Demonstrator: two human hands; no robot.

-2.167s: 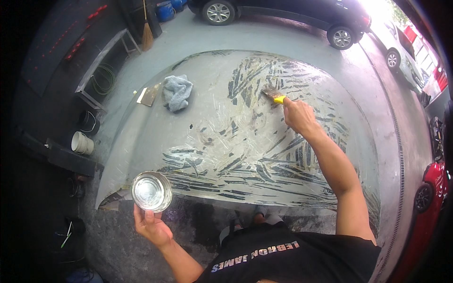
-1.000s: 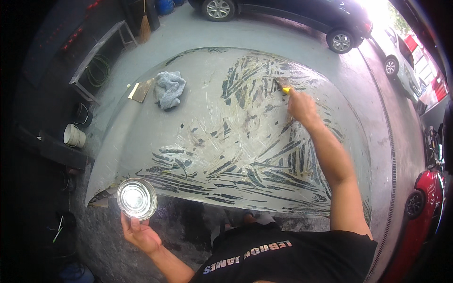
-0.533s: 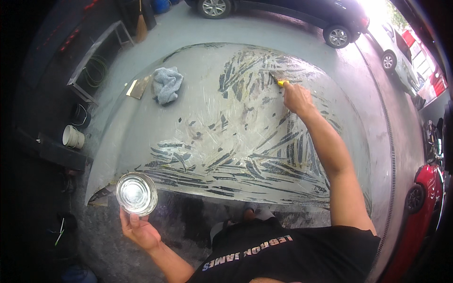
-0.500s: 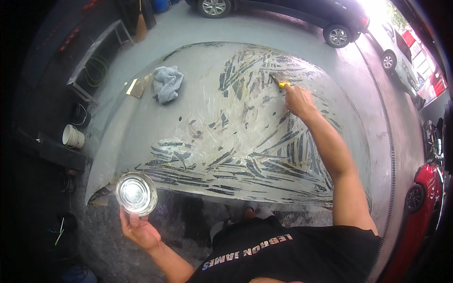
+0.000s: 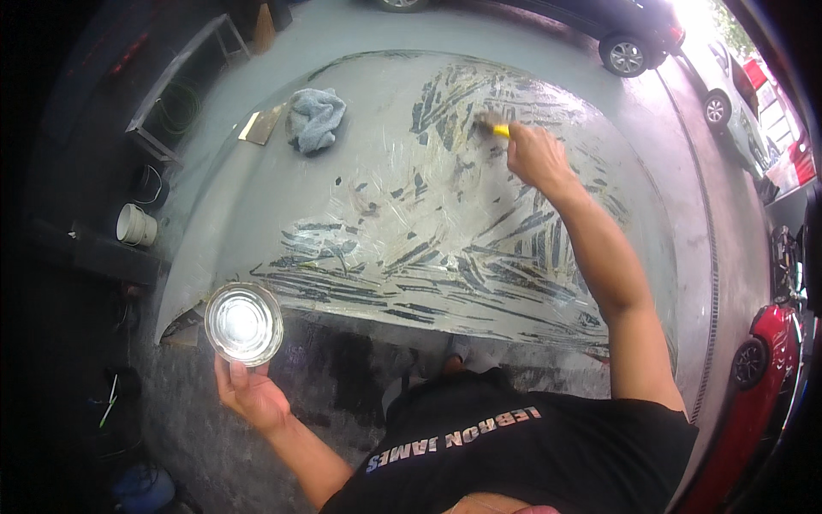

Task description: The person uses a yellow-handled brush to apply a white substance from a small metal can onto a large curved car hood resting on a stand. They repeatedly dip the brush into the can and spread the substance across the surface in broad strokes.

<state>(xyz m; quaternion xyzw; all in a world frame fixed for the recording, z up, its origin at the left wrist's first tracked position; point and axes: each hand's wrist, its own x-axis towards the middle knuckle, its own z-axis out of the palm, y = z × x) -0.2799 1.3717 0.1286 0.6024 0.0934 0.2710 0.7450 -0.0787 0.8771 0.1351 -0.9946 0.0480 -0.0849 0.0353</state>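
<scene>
While my view comes down from the head camera, I have the right hand (image 5: pixel 538 158) closed around a yellow-handled tool (image 5: pixel 502 130), the fingers wrapped about the grip so that only a short stretch of yellow shows ahead of them; its dark, brownish head points leftward over the far right part of a large curved grey panel (image 5: pixel 248 206), though I cannot tell from up here whether it touches the surface; ragged dark strokes cover that far right part and run thickly along the near edge, while the panel's left side is mostly plain grey; my left hand (image 5: pixel 253 396) pinches the near rim of a round silvery tin (image 5: pixel 244 324) between thumb and fingers, holding it up by the panel's near left corner with its bright ringed face turned toward me, well apart from the tool; on the panel's far left I see a crumpled grey-blue cloth (image 5: pixel 316 120), and just beside it a flat rectangular piece (image 5: pixel 259 126), part pale and part brown; a white bucket (image 5: pixel 137 224) stands off to the left, a dark car (image 5: pixel 556 17) is parked beyond, and a red car (image 5: pixel 766 360) sits at the right.
</scene>
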